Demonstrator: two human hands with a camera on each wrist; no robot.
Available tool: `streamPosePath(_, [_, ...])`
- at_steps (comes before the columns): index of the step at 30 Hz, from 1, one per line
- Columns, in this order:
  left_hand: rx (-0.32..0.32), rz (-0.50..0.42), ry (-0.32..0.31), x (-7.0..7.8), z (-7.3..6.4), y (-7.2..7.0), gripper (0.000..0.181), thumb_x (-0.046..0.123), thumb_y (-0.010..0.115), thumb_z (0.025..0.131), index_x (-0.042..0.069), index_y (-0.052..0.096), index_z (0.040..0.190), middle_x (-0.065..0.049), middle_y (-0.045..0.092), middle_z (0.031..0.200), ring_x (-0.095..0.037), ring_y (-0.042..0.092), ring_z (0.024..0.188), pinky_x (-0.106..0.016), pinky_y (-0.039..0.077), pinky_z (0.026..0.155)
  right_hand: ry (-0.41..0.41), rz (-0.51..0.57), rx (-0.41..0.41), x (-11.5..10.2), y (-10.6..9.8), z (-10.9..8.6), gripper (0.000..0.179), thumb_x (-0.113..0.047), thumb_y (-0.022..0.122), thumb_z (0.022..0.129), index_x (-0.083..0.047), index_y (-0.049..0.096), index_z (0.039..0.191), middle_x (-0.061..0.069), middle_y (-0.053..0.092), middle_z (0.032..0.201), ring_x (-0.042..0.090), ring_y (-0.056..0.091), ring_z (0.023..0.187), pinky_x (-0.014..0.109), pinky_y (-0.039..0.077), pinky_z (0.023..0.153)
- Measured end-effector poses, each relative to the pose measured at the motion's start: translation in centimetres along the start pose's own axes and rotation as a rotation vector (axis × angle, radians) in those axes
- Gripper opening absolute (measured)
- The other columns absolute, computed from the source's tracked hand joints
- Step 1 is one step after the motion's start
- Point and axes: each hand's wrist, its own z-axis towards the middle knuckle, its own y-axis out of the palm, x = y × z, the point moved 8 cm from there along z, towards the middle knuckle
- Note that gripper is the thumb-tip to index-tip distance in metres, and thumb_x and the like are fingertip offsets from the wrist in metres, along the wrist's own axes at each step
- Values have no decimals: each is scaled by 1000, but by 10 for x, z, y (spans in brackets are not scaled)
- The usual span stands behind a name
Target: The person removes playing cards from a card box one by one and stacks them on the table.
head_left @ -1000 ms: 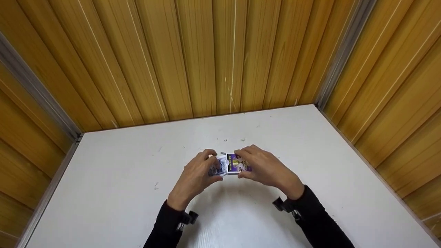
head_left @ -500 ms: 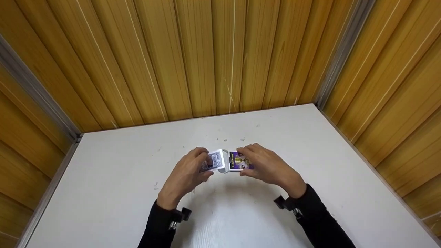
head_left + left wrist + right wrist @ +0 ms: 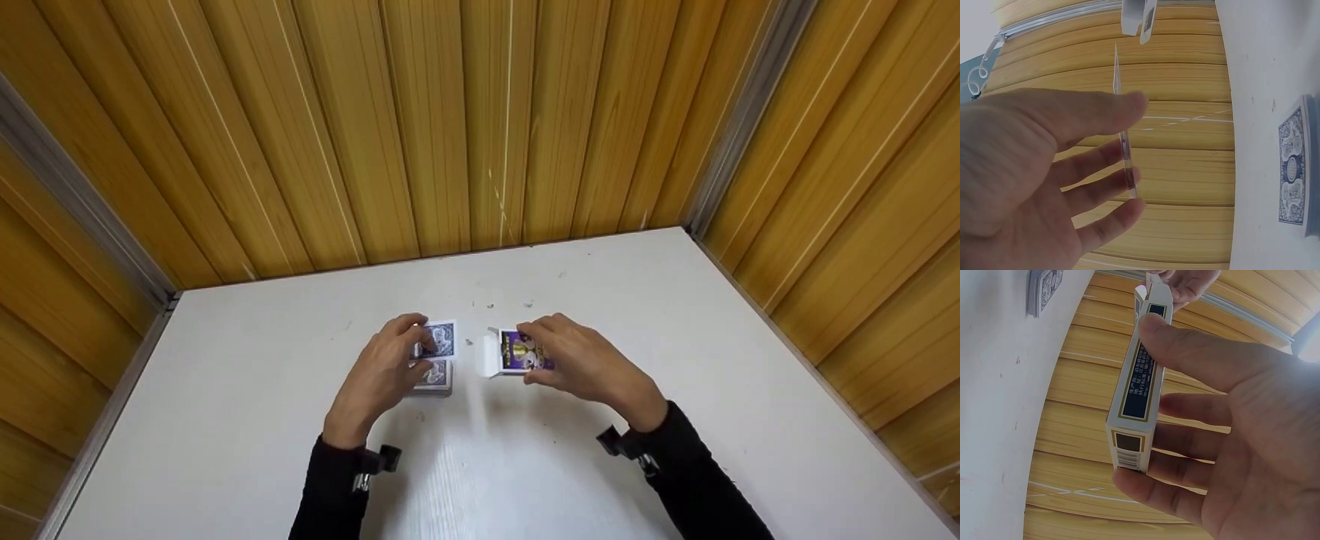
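Note:
My left hand [image 3: 379,371] pinches a thin playing card or small packet of cards [image 3: 444,339], blue-patterned back up. Edge-on in the left wrist view, the held cards [image 3: 1127,152] lie between thumb and fingertips. Below them a thicker deck of playing cards [image 3: 435,375] lies on the table, partly covered by that hand. To the right, my right hand [image 3: 581,367] grips a white card box [image 3: 517,351] with a purple picture, thumb and fingers on its opposite edges. The box's flap is open toward the left. A barcode end of the box [image 3: 1129,455] shows in the right wrist view.
The white table [image 3: 247,420] has small dark marks and scuffs beyond the hands. Yellow wood-look panels [image 3: 420,135] wall it at the back and both sides, with grey metal posts [image 3: 724,150] at the corners.
My left hand has drawn the cards leftward, away from the box mouth, and they are now over the deck, which has come into view. The right hand and box have barely moved.

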Motion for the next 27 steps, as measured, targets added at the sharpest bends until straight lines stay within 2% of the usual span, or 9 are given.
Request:
streamPosePath(7, [-20, -23, -59, -18, 0, 7, 20, -1, 84, 82, 9, 71, 94, -17, 59, 138, -35, 56, 128, -47, 51, 99, -24, -22, 20, -1, -1, 0, 68, -32, 87, 85, -1, 58, 139, 14, 66, 126, 28, 62, 115, 42, 55, 91])
streamPosePath(16, [-87, -26, -155, -39, -2, 24, 21, -4, 84, 82, 8, 71, 93, -18, 60, 137, -36, 56, 129, -48, 50, 102, -28, -10, 18, -2, -1, 2, 69, -31, 87, 85, -1, 58, 140, 14, 66, 127, 28, 62, 117, 43, 55, 93])
streamPosePath(27, [-161, -42, -177, -50, -2, 44, 23, -10, 81, 80, 6, 68, 90, -11, 64, 118, -24, 59, 104, -42, 52, 90, 0, -2, -17, -3, 1, 3, 68, -31, 86, 86, -2, 58, 140, 14, 65, 129, 28, 61, 119, 44, 54, 95])
